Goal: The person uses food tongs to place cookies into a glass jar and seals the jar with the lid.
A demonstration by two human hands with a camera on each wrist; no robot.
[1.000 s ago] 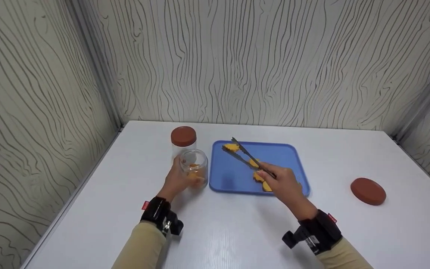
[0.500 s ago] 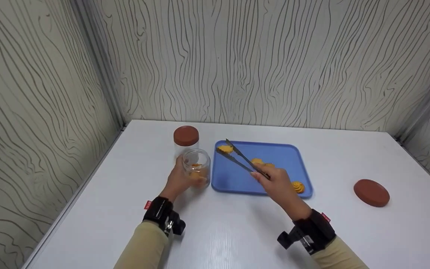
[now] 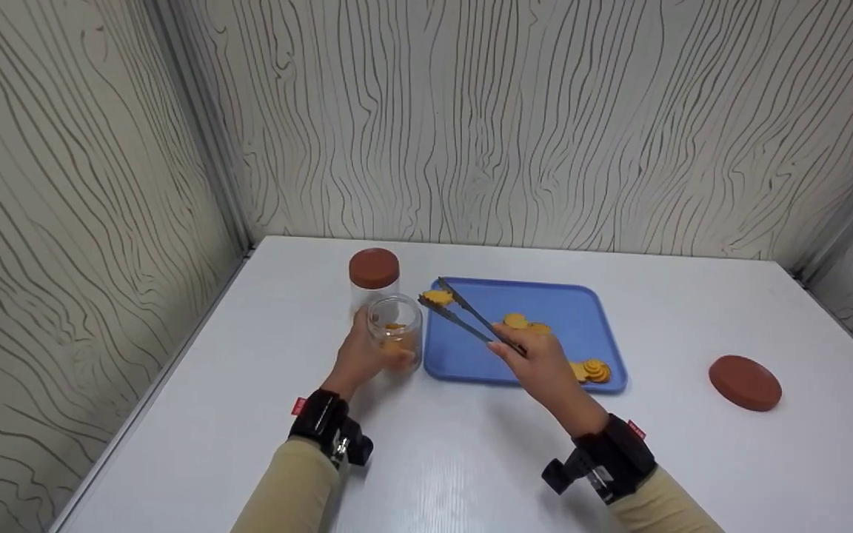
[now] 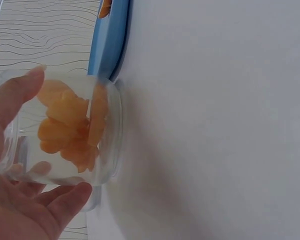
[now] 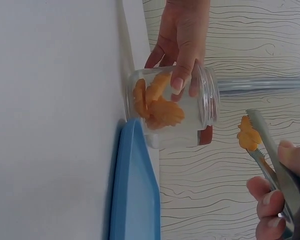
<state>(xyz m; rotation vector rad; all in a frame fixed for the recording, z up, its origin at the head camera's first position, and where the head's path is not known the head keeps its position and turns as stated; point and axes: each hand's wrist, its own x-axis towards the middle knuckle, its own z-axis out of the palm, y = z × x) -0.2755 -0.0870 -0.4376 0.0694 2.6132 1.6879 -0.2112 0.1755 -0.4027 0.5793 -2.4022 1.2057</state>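
Observation:
My left hand grips an open glass jar standing on the table; in the left wrist view several orange-yellow cookies lie in it. With my right hand I hold metal tongs, whose tips pinch one cookie above the left edge of a blue tray. In the right wrist view that cookie hangs just outside the jar's mouth, apart from it. More cookies lie on the tray, some partly hidden behind my right hand.
A second jar with a brown lid on it stands behind the glass jar. One loose brown lid lies on the right of the white table. Patterned panels rise at the back and left.
My right hand has moved left with the tongs, and the cookie between their tips has come off the tray toward the jar. My left hand stays around the jar.

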